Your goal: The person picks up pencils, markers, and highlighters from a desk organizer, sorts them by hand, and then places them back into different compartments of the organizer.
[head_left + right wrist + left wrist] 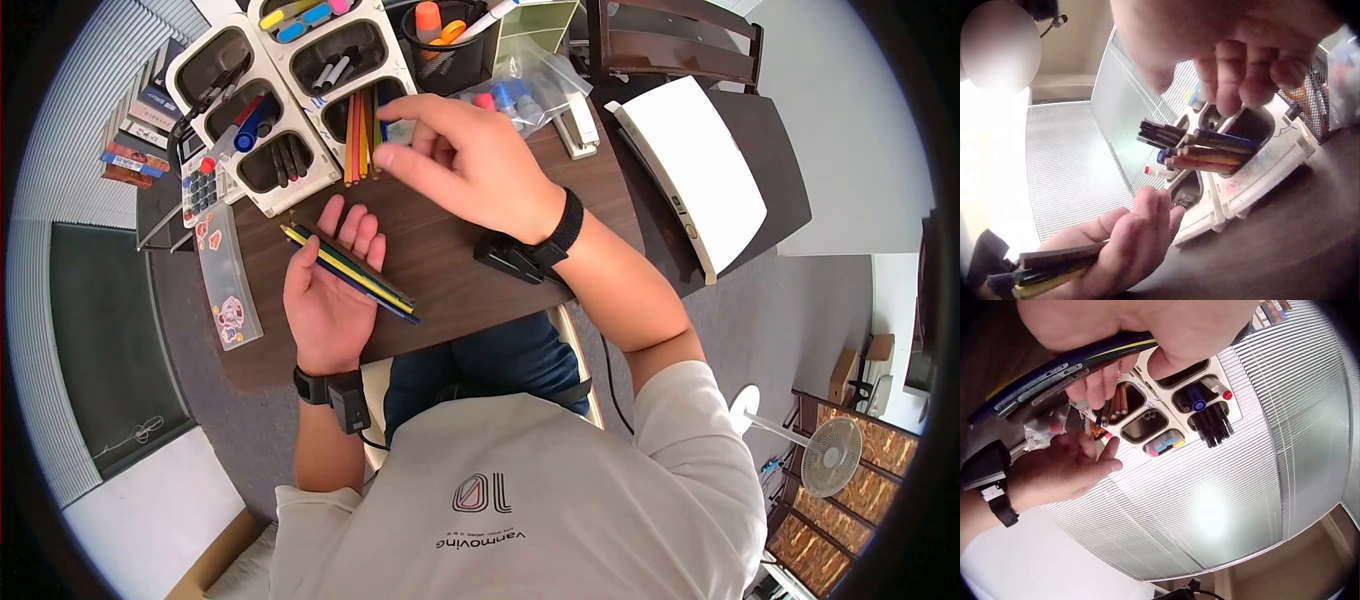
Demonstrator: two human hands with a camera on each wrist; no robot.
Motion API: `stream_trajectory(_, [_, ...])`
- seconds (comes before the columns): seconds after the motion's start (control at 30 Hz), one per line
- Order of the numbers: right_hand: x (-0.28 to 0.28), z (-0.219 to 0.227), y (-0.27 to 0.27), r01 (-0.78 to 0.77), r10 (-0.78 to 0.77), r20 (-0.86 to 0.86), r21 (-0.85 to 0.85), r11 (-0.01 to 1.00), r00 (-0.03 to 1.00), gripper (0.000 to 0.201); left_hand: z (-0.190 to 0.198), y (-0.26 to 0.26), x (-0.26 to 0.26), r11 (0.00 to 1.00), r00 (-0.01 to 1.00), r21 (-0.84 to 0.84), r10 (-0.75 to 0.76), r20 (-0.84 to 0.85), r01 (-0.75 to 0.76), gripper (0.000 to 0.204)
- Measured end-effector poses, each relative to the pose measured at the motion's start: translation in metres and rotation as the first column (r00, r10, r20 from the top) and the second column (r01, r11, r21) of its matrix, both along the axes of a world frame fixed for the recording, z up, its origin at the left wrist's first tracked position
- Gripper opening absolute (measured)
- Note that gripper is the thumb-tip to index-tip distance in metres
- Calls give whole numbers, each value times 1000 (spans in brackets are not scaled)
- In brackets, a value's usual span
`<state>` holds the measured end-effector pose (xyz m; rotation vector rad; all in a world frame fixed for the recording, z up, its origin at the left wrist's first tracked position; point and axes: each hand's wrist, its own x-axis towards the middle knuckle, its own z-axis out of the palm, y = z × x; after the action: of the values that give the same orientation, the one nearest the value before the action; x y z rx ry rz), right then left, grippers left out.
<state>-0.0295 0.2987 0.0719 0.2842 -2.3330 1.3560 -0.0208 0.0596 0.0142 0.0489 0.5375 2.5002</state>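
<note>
while pencils (362, 281) overhang left hand (328, 312), right (478, 165) hovers

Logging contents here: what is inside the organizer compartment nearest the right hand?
Colored pencils lean out of that compartment. Their lower ends can't be made out; the right hand covers part of it in the head view.

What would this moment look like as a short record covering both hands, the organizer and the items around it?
Left hand: palm up, thumb over a bundle of pencils
Right hand: near the organizer, thumb and forefinger apart, nothing visibly held
White organizer: compartments hold pens, markers and colored pencils
Beside organizer: black mesh cup, clear bag, calculator
Near table's left edge: clear plastic piece with stickers
</note>
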Motion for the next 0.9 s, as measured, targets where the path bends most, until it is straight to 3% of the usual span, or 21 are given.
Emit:
stream_trajectory(0.07, [8,12,4,-258,265,67,-93,962,962,28,0,1,0,999,998,-2,43,42,-43,52])
stream_trajectory(0.1, [4,9,-1,-480,485,-15,-184,858,874,25,0,2,0,996,993,-7,86,85,-86,51])
stream_trajectory(0.17, [14,14,-1,-644,676,264,-205,737,688,25,-6,-1,-1,996,994,27,79,73,-81,50])
stream_trajectory(0.23, [18,4,-8,-720,713,355,-139,680,605,27,-7,-1,-2,996,996,61,62,65,-66,49])
stream_trajectory(0.3, [17,-3,-12,-740,717,279,-33,672,639,25,-4,0,-1,997,996,5,78,40,-78,48])
stream_trajectory(0.43, [16,2,-8,-675,677,170,-78,733,716,20,-5,0,-2,996,997,60,70,33,-72,49])
stream_trajectory(0.5, [17,9,1,-563,561,-64,-160,811,826,16,-3,1,-2,995,992,14,99,83,-101,50])
stream_trajectory(0.57, [10,3,9,-484,404,-327,-214,849,854,18,-4,-2,-2,996,995,66,61,79,-66,50])
stream_trajectory(0.67, [13,10,17,-229,125,-305,-332,915,944,36,-6,-3,-3,993,999,120,9,32,-13,50])
stream_trajectory(0.7, [12,10,16,-141,19,-276,-430,892,961,20,-6,-3,-3,993,1000,122,-7,-9,8,49])
stream_trajectory(0.77, [8,12,18,-30,-30,-143,-402,915,989,25,-5,-2,-3,992,1000,125,-7,-9,8,49])
stream_trajectory(0.9, [-6,-1,5,9,-9,1,-318,948,1000,33,-5,-3,-3,994,1000,111,0,-11,2,49])
